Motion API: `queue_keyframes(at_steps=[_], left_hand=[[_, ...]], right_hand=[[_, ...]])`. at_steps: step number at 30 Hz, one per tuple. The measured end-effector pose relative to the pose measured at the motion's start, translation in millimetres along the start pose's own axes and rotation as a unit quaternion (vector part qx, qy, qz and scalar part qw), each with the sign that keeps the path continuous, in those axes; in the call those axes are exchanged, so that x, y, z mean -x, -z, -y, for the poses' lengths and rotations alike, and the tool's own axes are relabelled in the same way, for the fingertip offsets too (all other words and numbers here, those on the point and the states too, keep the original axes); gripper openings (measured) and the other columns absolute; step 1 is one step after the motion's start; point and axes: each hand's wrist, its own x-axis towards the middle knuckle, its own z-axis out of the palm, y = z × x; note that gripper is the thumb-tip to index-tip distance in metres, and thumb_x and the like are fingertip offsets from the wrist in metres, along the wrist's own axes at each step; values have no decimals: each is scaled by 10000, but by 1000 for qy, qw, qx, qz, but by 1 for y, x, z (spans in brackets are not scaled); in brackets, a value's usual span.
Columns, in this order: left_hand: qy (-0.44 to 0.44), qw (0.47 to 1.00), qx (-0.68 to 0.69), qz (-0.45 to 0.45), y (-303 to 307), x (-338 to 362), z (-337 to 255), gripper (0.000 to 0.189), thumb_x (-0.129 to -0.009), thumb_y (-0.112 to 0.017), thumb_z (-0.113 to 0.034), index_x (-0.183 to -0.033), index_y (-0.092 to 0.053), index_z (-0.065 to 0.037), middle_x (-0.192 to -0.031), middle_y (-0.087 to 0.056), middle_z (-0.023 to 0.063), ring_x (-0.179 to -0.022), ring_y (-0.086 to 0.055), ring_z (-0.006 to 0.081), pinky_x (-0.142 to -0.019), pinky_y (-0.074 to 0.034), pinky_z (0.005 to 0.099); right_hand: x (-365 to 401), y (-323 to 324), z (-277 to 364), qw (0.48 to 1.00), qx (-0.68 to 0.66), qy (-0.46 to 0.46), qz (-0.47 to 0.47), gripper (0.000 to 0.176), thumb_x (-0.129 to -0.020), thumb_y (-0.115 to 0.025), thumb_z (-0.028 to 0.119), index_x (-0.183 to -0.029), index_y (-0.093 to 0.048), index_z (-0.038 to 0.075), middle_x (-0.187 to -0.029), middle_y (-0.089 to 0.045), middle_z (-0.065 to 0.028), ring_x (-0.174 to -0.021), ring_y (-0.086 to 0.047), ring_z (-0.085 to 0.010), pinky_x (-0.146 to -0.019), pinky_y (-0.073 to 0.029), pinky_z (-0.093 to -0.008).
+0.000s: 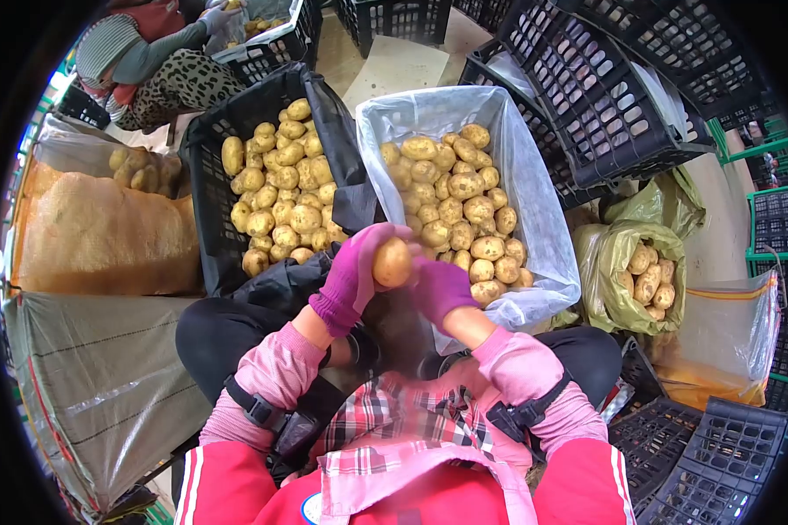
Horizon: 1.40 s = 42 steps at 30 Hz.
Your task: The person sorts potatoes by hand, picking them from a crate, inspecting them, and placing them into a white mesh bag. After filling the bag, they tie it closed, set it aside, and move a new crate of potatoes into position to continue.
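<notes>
My left hand [352, 278], in a purple glove, grips a potato [393, 263] in front of my lap. Close beside that potato is my right hand [440, 286], gloved in the same purple; its fingers are smeared by motion, so I cannot make out whether they hold anything. Beyond my left hand, a black crate [203, 188] with a dark liner holds many potatoes. To its right stands a crate with a whitish plastic liner [543, 219], also well filled with potatoes.
An open greenish sack [597, 284] of potatoes stands at right. Stacked black crates [569, 87] rise behind it. Orange mesh sacks [105, 236] lie at left. A person [149, 66] in a striped hat works at upper left. Flat black crates [718, 455] lie at lower right.
</notes>
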Motion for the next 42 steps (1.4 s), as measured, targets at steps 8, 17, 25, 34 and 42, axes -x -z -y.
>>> queue_keyframes(at_steps=[8, 17, 25, 34, 42], left_hand=[[319, 944, -11, 79, 15, -4, 2, 410, -915, -621, -243, -1246, -556, -11, -1160, -633, 157, -1046, -641, 304, -879, -539, 364], [263, 961, 6, 89, 13, -1, 42, 481, -943, -609, -212, -1368, -440, -62, -1183, -568, 168, -1017, -649, 240, -736, -600, 362], [-241, 883, -373, 152, 28, 5, 75, 488, -958, -573, -272, -1378, -430, -70, -1260, -565, 193, -1112, -601, 247, -828, -575, 404], [-81, 985, -73, 135, 5, 1, 24, 541, -992, -515, -302, -1423, -377, -6, -1364, -520, 151, -1223, -525, 236, -1020, -440, 345], [63, 996, 33, 56, -34, 8, -33, 552, -1025, -494, -287, -1471, -336, -3, -1364, -504, 116, -1249, -485, 177, -1053, -395, 307]], right_hand=[[12, 10, -5, 976, 66, 170, 114, 258, -822, -605, 299, -831, -706, 61, -841, -681, -199, -766, -682, -332, -684, -539, -405], [-131, -15, -120, 981, -96, -139, 91, 639, -822, -624, 515, -1309, -583, 104, -1252, -621, -199, -1131, -615, -349, -964, -490, -405], [-137, -83, -128, 958, -214, -189, -34, 732, -607, -882, 359, -1202, -560, 79, -1089, -664, -159, -1025, -639, -284, -882, -517, -373], [-9, 97, -36, 796, -598, 46, 80, 771, -759, -758, 34, -1439, -395, 20, -1360, -495, -98, -1188, -548, -194, -1009, -453, -311], [24, 86, -11, 894, -425, 119, -79, 597, -929, -667, 257, -1433, -432, 41, -1281, -576, -119, -1139, -581, -179, -915, -496, -301]])
